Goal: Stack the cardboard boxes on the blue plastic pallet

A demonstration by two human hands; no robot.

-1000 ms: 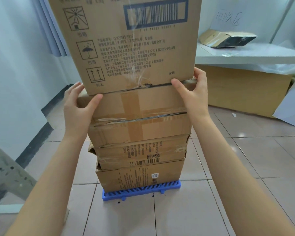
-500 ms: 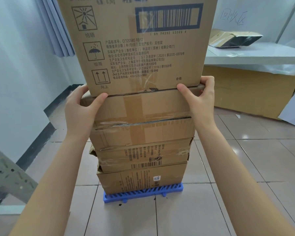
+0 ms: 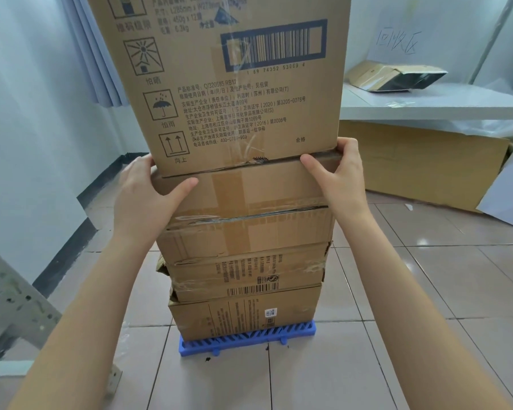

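On the blue plastic pallet [image 3: 249,340] stand my stacked cardboard boxes [image 3: 243,276]; my left hand [image 3: 148,199] and right hand [image 3: 338,179] each grip, clamped, the second box [image 3: 249,196] beneath the tall top box [image 3: 234,84].

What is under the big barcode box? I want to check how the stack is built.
Under the barcode box sits a taped box, then two more printed boxes, on the blue pallet. Most of the pallet's deck is covered by the boxes.
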